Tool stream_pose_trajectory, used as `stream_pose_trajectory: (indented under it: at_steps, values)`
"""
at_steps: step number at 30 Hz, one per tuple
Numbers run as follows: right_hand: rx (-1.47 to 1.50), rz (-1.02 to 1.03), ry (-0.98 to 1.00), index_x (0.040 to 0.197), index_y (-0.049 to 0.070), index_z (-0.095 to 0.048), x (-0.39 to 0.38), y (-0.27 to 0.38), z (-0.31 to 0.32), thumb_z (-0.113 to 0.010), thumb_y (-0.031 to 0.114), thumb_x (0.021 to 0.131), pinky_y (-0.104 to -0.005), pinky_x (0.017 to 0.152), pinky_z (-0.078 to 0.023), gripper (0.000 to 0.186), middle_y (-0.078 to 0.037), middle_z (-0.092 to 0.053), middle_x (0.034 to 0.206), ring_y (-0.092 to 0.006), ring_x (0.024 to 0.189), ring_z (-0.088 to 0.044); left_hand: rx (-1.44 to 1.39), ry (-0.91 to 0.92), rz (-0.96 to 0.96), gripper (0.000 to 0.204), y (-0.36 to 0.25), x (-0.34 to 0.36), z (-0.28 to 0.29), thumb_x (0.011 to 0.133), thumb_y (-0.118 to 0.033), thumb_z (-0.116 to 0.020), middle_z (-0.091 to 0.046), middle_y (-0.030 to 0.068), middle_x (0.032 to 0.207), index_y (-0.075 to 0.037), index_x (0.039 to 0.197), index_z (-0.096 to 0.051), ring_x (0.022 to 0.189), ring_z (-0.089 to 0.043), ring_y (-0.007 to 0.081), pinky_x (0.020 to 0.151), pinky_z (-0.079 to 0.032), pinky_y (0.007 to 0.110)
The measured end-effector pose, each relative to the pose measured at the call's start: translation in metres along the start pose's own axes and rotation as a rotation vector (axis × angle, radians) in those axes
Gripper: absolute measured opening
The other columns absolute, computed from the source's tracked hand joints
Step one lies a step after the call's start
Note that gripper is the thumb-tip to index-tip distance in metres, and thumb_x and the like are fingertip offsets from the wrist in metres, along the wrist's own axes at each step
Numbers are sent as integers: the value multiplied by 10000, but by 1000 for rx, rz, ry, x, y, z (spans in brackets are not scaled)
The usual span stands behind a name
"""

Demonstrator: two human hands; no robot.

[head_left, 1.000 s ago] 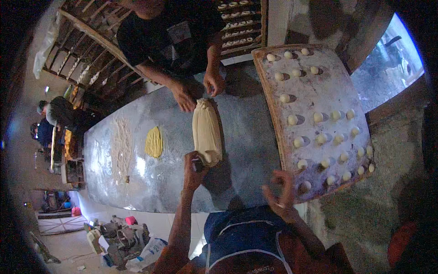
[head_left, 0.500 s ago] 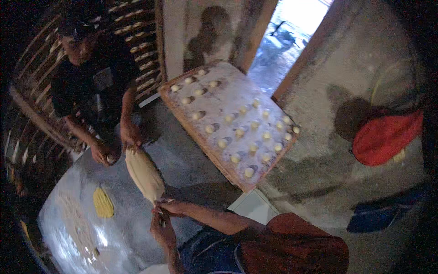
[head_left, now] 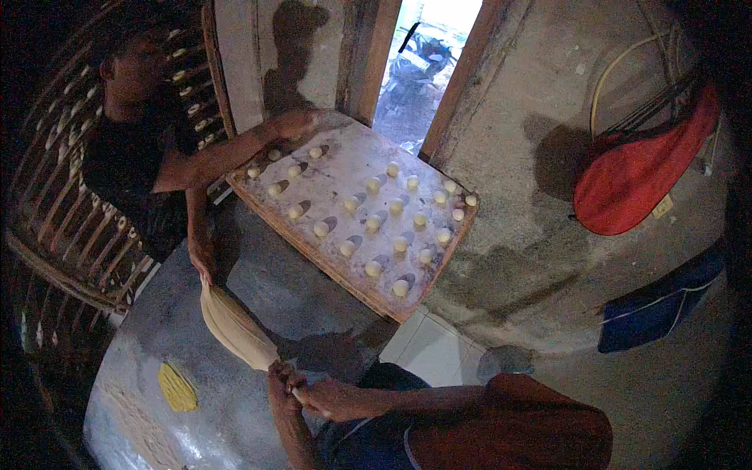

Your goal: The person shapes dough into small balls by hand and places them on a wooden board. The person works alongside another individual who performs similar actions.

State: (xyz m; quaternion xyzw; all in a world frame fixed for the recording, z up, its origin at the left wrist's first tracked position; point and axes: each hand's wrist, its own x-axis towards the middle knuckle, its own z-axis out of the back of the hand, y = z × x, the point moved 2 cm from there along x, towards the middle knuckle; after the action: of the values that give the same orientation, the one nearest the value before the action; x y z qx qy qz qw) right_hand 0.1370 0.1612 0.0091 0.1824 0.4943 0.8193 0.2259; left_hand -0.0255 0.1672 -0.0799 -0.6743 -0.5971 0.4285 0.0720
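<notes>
A long pale strip of dough, tapered at both ends, stretches above the grey table between a co-worker and me. My left hand is closed round its near end. Right beside it, touching, my right hand is closed with a small pale piece of dough showing at its fingers. A co-worker's hand grips the dough's far end. The co-worker's other hand reaches over the far left corner of a floured board.
Several round dough balls sit in rows on the board. A flat yellow piece lies on the table. Slatted racks stand at left. A red bag and dark blue cloth hang at right, beyond a doorway.
The co-worker's one hand has swung from above the table, where it held a small dough ball, to the board's far corner. The view has shifted; my hands stay at the dough's near end.
</notes>
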Motion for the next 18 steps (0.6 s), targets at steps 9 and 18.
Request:
stream_pose_trajectory:
  at_steps: [9, 18]
  values:
    - [752, 287, 447, 1268, 68, -542, 121, -24, -13, -579, 189, 992, -403, 696, -499, 304, -108, -632, 883, -255, 759, -632, 724, -176, -318, 250, -2, -16, 3, 1008, -261, -528, -598, 99, 737, -26, 949, -591, 651, -572, 283, 605, -453, 436]
    - [415, 58, 480, 1165, 33, -584, 126, -61, -43, -577, 260, 1000, -429, 805, -498, 280, -113, -625, 944, -255, 892, -628, 1382, 371, -554, 270, -82, -131, -124, 1002, -237, -514, -602, 227, 996, 22, 1010, -592, 889, -617, 326, 744, -477, 449]
